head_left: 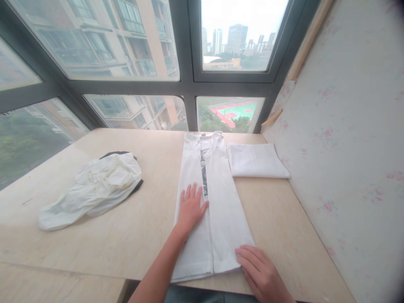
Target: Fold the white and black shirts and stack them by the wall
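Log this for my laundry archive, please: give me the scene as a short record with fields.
Garment: white shirt, sides folded inward, a dark print showing between them
Left hand: spread flat on the shirt
Right hand: fingers on its near right corner; whether they pinch it is unclear
Left of shirt: crumpled off-white cloth with black parts at its edge
Right of shirt: folded white cloth
Surface: pale table
Surroundings: windows ahead, flowered wall at right
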Available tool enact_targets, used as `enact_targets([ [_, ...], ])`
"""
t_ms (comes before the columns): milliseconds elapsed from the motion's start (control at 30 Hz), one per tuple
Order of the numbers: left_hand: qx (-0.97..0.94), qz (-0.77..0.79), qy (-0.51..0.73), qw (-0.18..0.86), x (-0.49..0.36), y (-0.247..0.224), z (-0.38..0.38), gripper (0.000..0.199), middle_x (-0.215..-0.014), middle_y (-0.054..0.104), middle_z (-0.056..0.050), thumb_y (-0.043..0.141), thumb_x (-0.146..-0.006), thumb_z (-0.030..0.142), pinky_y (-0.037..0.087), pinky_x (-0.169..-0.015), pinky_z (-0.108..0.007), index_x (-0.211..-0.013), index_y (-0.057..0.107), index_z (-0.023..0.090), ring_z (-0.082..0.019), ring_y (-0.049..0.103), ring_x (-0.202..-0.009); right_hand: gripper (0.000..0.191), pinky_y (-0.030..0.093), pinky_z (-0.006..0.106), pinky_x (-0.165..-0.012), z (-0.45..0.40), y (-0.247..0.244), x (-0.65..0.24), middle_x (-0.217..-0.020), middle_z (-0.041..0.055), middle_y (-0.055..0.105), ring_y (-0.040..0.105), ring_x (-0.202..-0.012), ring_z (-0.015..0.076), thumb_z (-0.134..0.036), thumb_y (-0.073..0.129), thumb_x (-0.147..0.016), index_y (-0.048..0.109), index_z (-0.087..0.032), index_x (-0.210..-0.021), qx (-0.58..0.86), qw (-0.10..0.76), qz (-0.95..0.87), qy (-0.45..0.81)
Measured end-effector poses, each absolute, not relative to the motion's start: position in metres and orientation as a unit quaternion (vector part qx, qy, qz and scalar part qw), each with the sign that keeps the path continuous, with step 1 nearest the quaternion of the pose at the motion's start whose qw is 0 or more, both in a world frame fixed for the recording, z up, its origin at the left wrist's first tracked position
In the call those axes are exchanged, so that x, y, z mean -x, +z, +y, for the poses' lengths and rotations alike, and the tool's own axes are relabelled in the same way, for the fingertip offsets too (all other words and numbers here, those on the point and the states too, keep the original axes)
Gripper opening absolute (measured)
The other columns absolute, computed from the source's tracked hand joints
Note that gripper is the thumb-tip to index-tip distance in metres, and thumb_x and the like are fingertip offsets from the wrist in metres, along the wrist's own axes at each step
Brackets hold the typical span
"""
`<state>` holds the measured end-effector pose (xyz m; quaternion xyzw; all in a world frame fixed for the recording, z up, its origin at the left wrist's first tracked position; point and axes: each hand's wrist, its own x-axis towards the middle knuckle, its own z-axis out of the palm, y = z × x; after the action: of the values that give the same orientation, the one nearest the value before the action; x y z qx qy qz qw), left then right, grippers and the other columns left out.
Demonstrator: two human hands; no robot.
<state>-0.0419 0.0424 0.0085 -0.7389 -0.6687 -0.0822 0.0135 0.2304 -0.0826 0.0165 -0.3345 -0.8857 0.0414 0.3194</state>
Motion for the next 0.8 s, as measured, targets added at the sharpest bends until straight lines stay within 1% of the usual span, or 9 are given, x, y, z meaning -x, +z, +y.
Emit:
enact_targets([
  [133,0.737,-0.670,-0.089,0.007,0.041,0.011,0.043,0.057,-0.158,0.036,-0.016,0.044,-0.096,0.047,0.025,-0.117,-0.058,-0.144,0.048,0.018,-0.036,0.031,-0.146,0.016,0.059,0.036,-0.083,-0.078,0.030,-0.231,-0.106,0.0087,0.072,0.068,-0.098,0.0229,-0.019,0.051,-0.092,0.067,-0.020,-0.096,0.339,0.293,-0.891,0.081],
  [200,0.737,-0.669,-0.094,0.009,0.041,0.013,0.045,0.055,-0.156,0.039,-0.016,0.043,-0.096,0.047,0.028,-0.116,-0.058,-0.142,0.049,0.018,-0.035,0.033,-0.145,0.016,0.059,0.034,-0.080,-0.073,0.033,-0.230,-0.099,0.0071,0.072,0.068,-0.092,0.0207,-0.020,0.050,-0.093,0.066,-0.021,-0.095,0.348,0.282,-0.886,0.118],
  [267,0.741,-0.664,-0.100,0.016,0.043,0.017,0.051,0.053,-0.154,0.041,-0.016,0.041,-0.097,0.046,0.029,-0.116,-0.058,-0.141,0.050,0.017,-0.035,0.034,-0.145,0.020,0.058,0.033,-0.082,-0.063,0.033,-0.227,-0.100,0.0064,0.071,0.068,-0.093,0.0190,-0.018,0.048,-0.094,0.066,-0.022,-0.100,0.369,0.278,-0.876,0.136],
  [333,0.743,-0.661,-0.102,0.025,0.047,0.021,0.062,0.053,-0.154,0.042,-0.016,0.039,-0.098,0.045,0.028,-0.117,-0.056,-0.141,0.050,0.015,-0.034,0.033,-0.145,0.023,0.057,0.036,-0.090,-0.050,0.032,-0.220,-0.111,0.0084,0.070,0.066,-0.103,0.0203,-0.019,0.048,-0.095,0.065,-0.021,-0.110,0.395,0.274,-0.869,0.121],
  [433,0.737,-0.667,-0.102,0.035,0.054,0.023,0.084,0.056,-0.156,0.038,-0.017,0.037,-0.099,0.045,0.026,-0.117,-0.055,-0.143,0.048,0.013,-0.035,0.031,-0.146,0.028,0.053,0.041,-0.101,-0.029,0.030,-0.203,-0.130,0.0115,0.063,0.058,-0.122,0.0240,-0.021,0.049,-0.095,0.062,-0.018,-0.120,0.415,0.261,-0.868,0.081],
  [567,0.727,-0.678,-0.099,0.044,0.062,0.016,0.104,0.059,-0.160,0.032,-0.016,0.041,-0.097,0.048,0.024,-0.116,-0.060,-0.147,0.044,0.018,-0.038,0.027,-0.147,0.044,0.046,0.047,-0.109,-0.012,0.023,-0.179,-0.152,0.0127,0.044,0.038,-0.142,0.0293,-0.024,0.052,-0.093,0.054,-0.016,-0.137,0.414,0.228,-0.880,0.044],
  [633,0.727,-0.678,-0.094,0.043,0.064,0.012,0.107,0.057,-0.158,0.036,-0.015,0.043,-0.096,0.049,0.025,-0.115,-0.060,-0.145,0.046,0.021,-0.038,0.031,-0.145,0.051,0.042,0.051,-0.111,-0.010,0.015,-0.174,-0.158,0.0127,0.035,0.032,-0.146,0.0325,-0.026,0.054,-0.092,0.049,-0.017,-0.143,0.414,0.207,-0.886,0.027],
  [733,0.731,-0.676,-0.086,0.042,0.069,0.013,0.115,0.052,-0.151,0.046,-0.013,0.043,-0.096,0.050,0.030,-0.113,-0.057,-0.140,0.052,0.024,-0.035,0.040,-0.139,0.054,0.040,0.054,-0.111,-0.012,0.001,-0.174,-0.159,0.0117,0.033,0.032,-0.145,0.0345,-0.033,0.057,-0.092,0.049,-0.021,-0.144,0.407,0.175,-0.897,0.011],
  [800,0.730,-0.676,-0.087,0.045,0.075,0.019,0.132,0.049,-0.149,0.048,-0.014,0.040,-0.097,0.046,0.031,-0.114,-0.053,-0.138,0.053,0.022,-0.033,0.042,-0.138,0.055,0.040,0.054,-0.111,-0.012,-0.006,-0.176,-0.159,0.0108,0.033,0.033,-0.145,0.0343,-0.037,0.057,-0.093,0.048,-0.022,-0.145,0.401,0.162,-0.902,0.002],
])
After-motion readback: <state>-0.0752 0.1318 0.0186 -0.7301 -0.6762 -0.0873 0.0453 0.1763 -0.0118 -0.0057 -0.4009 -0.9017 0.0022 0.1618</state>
